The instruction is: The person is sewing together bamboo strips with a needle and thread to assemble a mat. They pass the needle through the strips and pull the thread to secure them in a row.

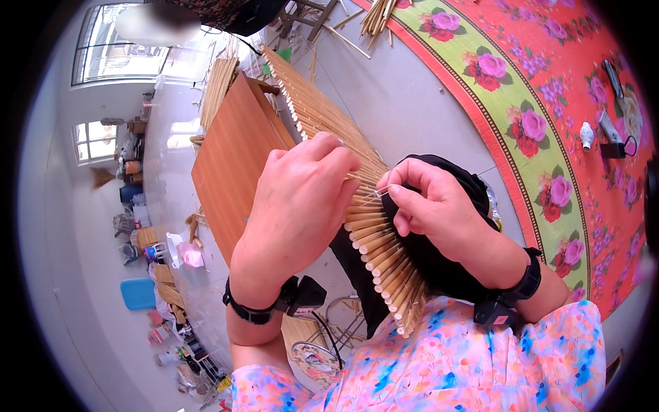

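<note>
A long mat of thin tan reed sticks [379,255] runs from the far floor across my lap, its sticks side by side with pale round ends. My right hand [432,206] pinches a white string [384,190] between thumb and forefinger, just above the mat's right edge. Over the mat's left side, my left hand [302,189] is closed with its fingers curled under. The back of that hand hides what its fingers grip; a thin stick end shows beside the fingertips.
A brown wooden table [237,154] stands left of the mat, with a reed bundle [218,89] behind it. A red and green floral cloth [511,130] covers the floor at right, bearing a white bulb-shaped object [586,136]. A blue stool [138,294] and clutter line the left wall.
</note>
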A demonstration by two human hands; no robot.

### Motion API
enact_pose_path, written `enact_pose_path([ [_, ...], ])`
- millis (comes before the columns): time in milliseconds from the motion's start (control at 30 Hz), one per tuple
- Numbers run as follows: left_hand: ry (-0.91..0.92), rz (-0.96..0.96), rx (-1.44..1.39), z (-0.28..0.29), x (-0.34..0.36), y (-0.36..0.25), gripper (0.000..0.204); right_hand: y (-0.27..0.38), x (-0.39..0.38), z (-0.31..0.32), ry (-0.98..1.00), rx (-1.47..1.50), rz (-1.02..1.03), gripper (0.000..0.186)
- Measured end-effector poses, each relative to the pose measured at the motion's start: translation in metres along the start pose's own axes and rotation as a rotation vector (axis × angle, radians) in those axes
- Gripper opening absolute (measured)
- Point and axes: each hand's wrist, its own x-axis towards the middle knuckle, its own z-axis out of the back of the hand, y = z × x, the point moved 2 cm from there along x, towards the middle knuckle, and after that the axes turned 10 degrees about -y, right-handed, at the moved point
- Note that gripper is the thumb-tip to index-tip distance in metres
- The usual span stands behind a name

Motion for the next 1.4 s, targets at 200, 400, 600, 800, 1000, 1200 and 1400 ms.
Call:
enact_pose_path([
  [200, 0.113, -0.066, 0.119, 0.001, 0.008, -0.006, 0.015, -0.006, 0.004, 0.001, 0.129, 0.281, -0.096, 0.012],
  [400, 0.224, -0.097, 0.122, 0.002, 0.013, -0.017, 0.012, -0.002, 0.006, 0.002, 0.106, 0.203, -0.083, 0.012],
  [600, 0.070, -0.094, 0.195, -0.003, 0.012, -0.024, 0.010, -0.002, 0.004, 0.000, 0.078, 0.202, -0.078, 0.010],
  [800, 0.095, -0.109, 0.187, -0.007, 0.008, -0.021, 0.009, -0.002, 0.003, 0.000, 0.087, 0.168, -0.069, 0.009],
  [1000, 0.047, -0.061, 0.153, -0.005, 0.004, -0.018, 0.010, -0.002, 0.003, -0.005, 0.052, 0.014, -0.072, 0.013],
  [1200, 0.004, -0.054, 0.127, -0.006, 0.005, -0.018, 0.011, -0.003, 0.004, -0.014, 0.061, 0.130, -0.007, 0.019],
  [1400, 0.022, -0.050, 0.123, -0.002, 0.003, -0.017, 0.009, 0.000, 0.003, -0.014, 0.046, 0.084, -0.014, 0.014],
])
